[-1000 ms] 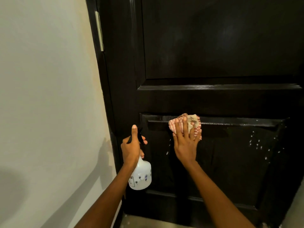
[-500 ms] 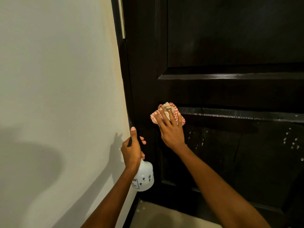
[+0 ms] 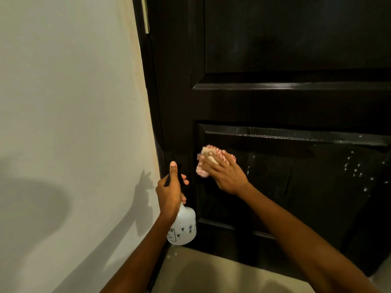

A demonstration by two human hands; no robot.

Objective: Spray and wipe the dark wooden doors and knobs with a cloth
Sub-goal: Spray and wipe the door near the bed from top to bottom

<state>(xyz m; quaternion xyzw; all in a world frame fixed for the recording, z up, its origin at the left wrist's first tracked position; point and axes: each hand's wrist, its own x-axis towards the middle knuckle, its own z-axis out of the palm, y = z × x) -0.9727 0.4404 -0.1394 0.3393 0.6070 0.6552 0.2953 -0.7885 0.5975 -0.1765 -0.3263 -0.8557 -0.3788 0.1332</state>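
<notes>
The dark wooden door (image 3: 275, 106) has its lower panel's upper left corner under a red-checked cloth (image 3: 208, 160) pressed flat by the right hand (image 3: 224, 176) to wipe droplets, while the left hand (image 3: 171, 189) grips the spray bottle (image 3: 183, 227) aside, ready.

The right hand (image 3: 227, 176) pressed a red-and-white cloth (image 3: 208, 160) flat against the lower panel of the dark door (image 3: 275, 49), near the panel's upper left corner. The left hand (image 3: 171, 192) gripped the neck of a white spray bottle (image 3: 183, 228), thumb raised, just beside the door's left edge. Droplets (image 3: 357, 172) clung to the panel well to the right. A pale wall (image 3: 63, 92) stood left of the frame, shadows across it.
</notes>
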